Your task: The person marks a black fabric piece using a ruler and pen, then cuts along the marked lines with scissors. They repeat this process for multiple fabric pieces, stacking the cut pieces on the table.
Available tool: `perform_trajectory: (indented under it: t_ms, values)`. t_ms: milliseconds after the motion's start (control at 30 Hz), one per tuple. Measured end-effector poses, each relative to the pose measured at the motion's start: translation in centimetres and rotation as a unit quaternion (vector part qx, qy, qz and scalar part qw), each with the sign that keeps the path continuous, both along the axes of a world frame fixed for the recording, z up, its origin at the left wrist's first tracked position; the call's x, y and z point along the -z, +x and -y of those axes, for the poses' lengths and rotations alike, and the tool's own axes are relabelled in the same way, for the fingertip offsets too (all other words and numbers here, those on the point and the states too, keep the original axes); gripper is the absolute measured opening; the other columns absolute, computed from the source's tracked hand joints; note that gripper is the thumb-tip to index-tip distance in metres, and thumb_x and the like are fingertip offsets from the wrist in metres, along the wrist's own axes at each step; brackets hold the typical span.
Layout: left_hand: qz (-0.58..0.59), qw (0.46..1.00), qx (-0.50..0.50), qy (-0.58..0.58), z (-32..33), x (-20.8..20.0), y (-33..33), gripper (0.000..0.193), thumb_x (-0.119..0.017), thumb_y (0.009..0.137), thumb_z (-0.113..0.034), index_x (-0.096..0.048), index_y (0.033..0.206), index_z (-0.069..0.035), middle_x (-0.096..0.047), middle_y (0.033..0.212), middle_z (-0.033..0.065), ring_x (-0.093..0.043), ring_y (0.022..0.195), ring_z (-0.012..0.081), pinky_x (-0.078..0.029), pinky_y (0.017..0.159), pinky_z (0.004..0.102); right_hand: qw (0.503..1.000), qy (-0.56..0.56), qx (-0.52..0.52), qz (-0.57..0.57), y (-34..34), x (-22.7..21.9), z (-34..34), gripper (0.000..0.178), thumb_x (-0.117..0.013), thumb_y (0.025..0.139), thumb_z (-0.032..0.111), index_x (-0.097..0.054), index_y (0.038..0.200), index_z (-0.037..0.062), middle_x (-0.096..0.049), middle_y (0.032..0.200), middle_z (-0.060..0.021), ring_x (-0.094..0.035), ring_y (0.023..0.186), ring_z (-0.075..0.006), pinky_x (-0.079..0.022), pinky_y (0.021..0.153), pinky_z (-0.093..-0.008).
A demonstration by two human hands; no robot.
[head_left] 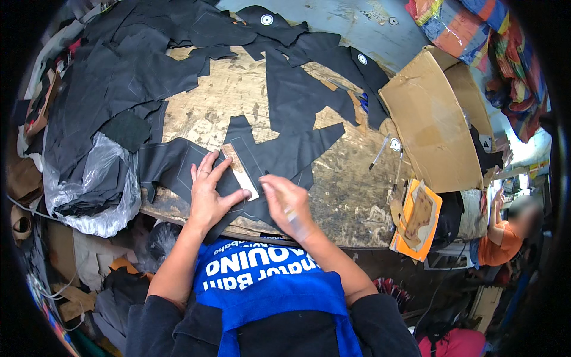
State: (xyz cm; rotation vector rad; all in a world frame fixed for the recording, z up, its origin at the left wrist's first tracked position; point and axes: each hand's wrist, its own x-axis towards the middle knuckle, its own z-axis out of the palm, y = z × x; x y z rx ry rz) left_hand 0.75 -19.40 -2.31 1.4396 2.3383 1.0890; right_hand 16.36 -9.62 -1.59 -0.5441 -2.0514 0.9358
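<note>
A narrow, pale rectangular template [239, 172] lies at a slant on a piece of black leather-like sheet [285, 146] near the front of the worktable. My left hand [209, 190] presses the template down, fingers spread and thumb stretched to its near end. Just right of the template, my right hand [285, 205] is closed around a pen [291, 218] with a clear barrel, blurred in part. Its tip is down at the sheet beside the template's edge. Thin pale outlines show on the black sheet around the template.
Black sheet pieces [113, 77] cover the table's left and far side. A plastic bag [95, 202] of black scraps sits at the left edge. On the right are a loose pen [379, 152], an orange envelope [410, 232] with brown patterns and a cardboard box [431, 119]. Another person [501, 241] is farther right.
</note>
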Motion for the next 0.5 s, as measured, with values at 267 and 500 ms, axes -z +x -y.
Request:
perform_trajectory:
  t_ms: [267,500]
  values:
    - [0.078,0.989,-0.117,-0.052,2.7,-1.9,0.1,0.086,-0.083,0.061,-0.015,-0.041,0.133,0.002,-0.061,0.093,0.0152,-0.058,0.074,0.0233,-0.049,0.067,0.0347,0.967,0.170,-0.038,0.188,-1.5,0.3,-0.3,0.023,-0.067,0.067,0.002,-0.061,0.089,0.0021,-0.064,0.080,-0.0146,-0.061,0.077,-0.0303,-0.052,0.068,-0.0389]
    - [0.124,0.991,-0.012,-0.058,3.0,-2.3,-2.6,0.066,-0.074,0.064,-0.003,-0.050,0.124,0.007,-0.064,0.105,0.0250,-0.065,0.095,0.0277,-0.049,0.084,0.0327,0.967,0.207,0.105,0.107,-0.1,1.3,-12.4,0.024,-0.058,0.071,-0.002,-0.055,0.094,0.0029,-0.057,0.085,-0.0170,-0.056,0.083,-0.0350,-0.046,0.076,-0.0421]
